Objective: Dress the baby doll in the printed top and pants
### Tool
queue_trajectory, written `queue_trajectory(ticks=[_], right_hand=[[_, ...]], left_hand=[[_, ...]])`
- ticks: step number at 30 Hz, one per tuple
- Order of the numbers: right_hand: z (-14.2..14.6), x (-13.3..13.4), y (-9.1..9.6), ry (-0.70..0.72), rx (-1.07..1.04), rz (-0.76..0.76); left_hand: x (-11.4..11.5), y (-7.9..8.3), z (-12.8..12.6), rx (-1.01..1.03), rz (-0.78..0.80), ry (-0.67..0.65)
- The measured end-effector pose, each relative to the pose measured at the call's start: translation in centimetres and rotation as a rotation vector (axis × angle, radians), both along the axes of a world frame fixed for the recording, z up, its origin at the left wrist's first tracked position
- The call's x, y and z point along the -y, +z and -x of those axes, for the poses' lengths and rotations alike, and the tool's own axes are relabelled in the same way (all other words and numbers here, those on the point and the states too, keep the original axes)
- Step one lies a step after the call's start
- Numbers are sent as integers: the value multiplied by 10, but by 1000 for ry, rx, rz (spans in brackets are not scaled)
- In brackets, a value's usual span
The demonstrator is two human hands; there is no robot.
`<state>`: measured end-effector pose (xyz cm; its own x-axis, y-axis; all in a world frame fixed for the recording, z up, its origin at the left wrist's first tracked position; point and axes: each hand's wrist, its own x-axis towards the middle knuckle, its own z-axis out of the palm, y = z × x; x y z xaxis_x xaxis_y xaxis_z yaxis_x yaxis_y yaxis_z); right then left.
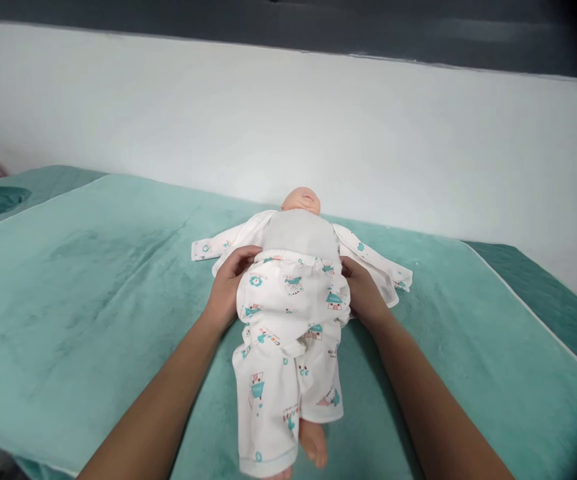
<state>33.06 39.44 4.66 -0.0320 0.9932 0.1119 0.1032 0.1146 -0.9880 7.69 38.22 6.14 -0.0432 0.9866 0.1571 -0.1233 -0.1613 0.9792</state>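
A baby doll lies on its back with its head at the far end, its grey cloth torso bare in front. It wears white printed pants drawn up over the belly; one foot shows below the right leg, and part of the other at the left cuff. A white baby shirt spreads open beneath it, sleeves out to both sides. My left hand is closed on the left side of the pants near the waistband. On the opposite side, my right hand grips them likewise. Fingertips of both are partly hidden.
A light green cloth with a few creases covers the surface under the doll. Darker green fabric borders it on both sides. A white wall rises right behind the doll's head.
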Motion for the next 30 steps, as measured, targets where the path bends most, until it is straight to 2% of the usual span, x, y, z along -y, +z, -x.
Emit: queue_trajectory(ticks=[6,11,16,23,30], right_hand=[[-1,10,6,-173,72,19],[1,12,11,-185,62,-1],[1,13,14,-124,76,-128],[-3,13,18,31,88,-307],[-8,11,18,169,229,-358]], left_hand=[[1,3,2,-102,-74,-11],[-1,1,2,-97,-34,-58],[-2,0,2,-92,-24,-83],[-4,0,2,-137,-44,-88],[-3,-1,0,-231,-117,-106]])
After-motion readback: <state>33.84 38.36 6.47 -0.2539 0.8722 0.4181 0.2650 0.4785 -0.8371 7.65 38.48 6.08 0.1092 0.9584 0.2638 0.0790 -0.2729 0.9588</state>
